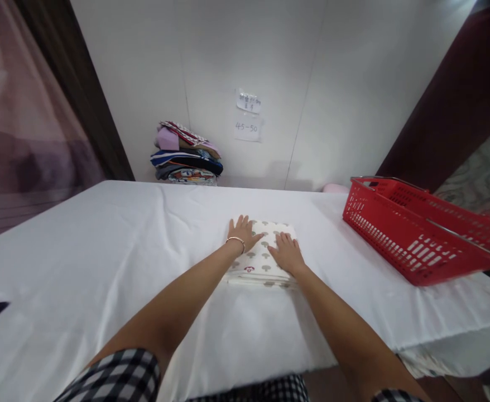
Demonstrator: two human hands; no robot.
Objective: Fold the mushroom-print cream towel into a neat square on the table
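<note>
- Head view: folded cloth (265, 258) sits on the counter (102, 251), under the left hand (244, 233) and right hand (287, 253) — neither is nearer.
- Both hands lie flat, gripping nothing (I can't tell which cloth side is longer).

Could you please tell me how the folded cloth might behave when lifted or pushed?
The folded cloth is probably floppy, given its soft, layered edges. It may open out if lifted by one layer, as no fastening shows. Lying flat, it seems unlikely to roll.
</note>
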